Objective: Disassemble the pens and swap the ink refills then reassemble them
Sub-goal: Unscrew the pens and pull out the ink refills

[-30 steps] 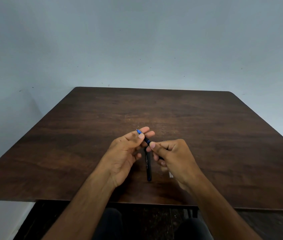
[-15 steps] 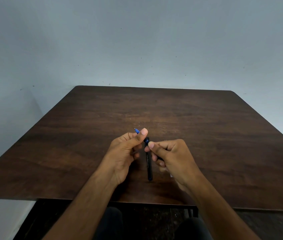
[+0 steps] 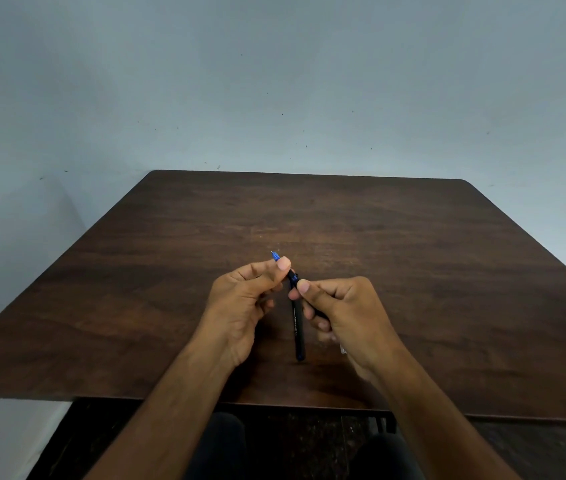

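Pen tip section worked loose over wooden table (image 3: pixel 413 271)

Left hand (image 3: pixel 243 299) now pinches the blue tip (image 3: pixel 275 256) tighter; right hand (image 3: pixel 347 310) grips the black pen barrel (image 3: pixel 298 327).

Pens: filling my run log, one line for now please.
left hand pinches pen tip end | right hand grips held pen | second pen on table

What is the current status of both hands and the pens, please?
Left hand pinches blue tip end. Right hand grips held pen's barrel. Second pen on table. Nothing in the way.
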`<action>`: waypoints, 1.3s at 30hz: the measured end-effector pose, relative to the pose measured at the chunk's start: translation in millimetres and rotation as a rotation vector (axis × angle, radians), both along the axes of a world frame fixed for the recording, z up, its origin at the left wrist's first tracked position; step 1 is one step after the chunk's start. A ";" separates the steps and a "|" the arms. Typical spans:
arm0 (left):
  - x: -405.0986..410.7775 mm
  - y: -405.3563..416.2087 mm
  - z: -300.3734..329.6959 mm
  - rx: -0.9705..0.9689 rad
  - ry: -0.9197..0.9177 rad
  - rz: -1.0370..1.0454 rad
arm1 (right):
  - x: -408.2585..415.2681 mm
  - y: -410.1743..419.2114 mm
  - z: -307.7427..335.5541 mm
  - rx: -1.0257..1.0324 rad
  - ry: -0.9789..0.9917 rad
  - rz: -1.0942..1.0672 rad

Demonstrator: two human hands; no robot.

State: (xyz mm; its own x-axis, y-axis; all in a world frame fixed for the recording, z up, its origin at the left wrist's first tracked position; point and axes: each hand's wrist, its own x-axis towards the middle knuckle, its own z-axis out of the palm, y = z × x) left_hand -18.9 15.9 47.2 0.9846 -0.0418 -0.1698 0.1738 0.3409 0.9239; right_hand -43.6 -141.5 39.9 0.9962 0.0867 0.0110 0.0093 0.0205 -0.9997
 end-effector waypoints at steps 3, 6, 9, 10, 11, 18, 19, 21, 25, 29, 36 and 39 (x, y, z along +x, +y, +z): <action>0.4 -1.9 -1.3 0.013 -0.001 -0.017 | -1.4 -0.5 -0.2 -0.006 -0.004 0.007; -2.0 0.2 -1.8 -0.025 -0.032 -0.142 | -1.7 -0.8 -1.2 -0.001 0.002 -0.005; -3.4 2.9 -2.2 -0.066 -0.055 -0.196 | -1.4 -2.2 -2.1 0.004 0.013 -0.020; -3.7 3.0 -2.2 -0.064 -0.054 -0.184 | -1.3 -2.4 -2.1 0.003 0.014 -0.017; -3.7 2.8 -2.2 -0.057 -0.047 -0.164 | -1.4 -2.4 -2.0 0.002 0.013 -0.012; -1.2 0.3 -0.5 -0.021 0.008 -0.059 | -2.3 -0.4 -2.3 0.019 0.003 0.009; -0.9 -0.2 -0.3 -0.013 0.016 -0.052 | -2.9 -0.5 -2.5 0.018 0.000 0.012; -0.4 -1.5 -0.5 -0.006 0.027 -0.053 | -3.5 -0.3 -2.6 0.017 -0.007 0.014; -1.0 0.3 -2.7 -0.017 0.001 -0.104 | -3.0 -0.4 -2.8 0.027 -0.006 0.002; -1.8 4.3 -3.9 -0.033 -0.043 -0.118 | -1.1 -3.8 -3.3 0.016 0.008 -0.014; 0.4 -0.6 -1.1 -0.057 0.023 0.035 | -0.4 -1.9 -2.6 0.028 0.005 0.010; 1.9 -0.3 -0.8 -0.055 0.025 0.035 | -0.7 -2.8 -3.3 0.035 0.005 0.009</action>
